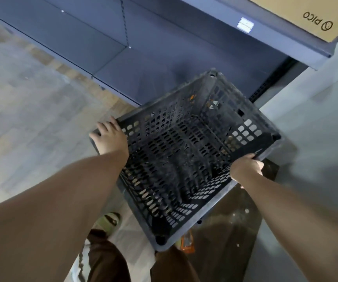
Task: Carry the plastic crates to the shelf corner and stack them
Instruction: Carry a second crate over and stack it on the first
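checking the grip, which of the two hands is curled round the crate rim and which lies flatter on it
The right hand curls round the black crate rim at its right side; the left hand lies flatter over the left corner.

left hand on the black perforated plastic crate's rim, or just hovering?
Touching. The head view shows the left hand lying on the left rim corner of the black perforated plastic crate, fingers draped over its edge.

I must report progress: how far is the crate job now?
Done: nothing stacked is visible. In hand: one black crate, empty, gripped at its rim by the left hand and right hand, near the grey shelf corner. Left: setting it down and stacking.
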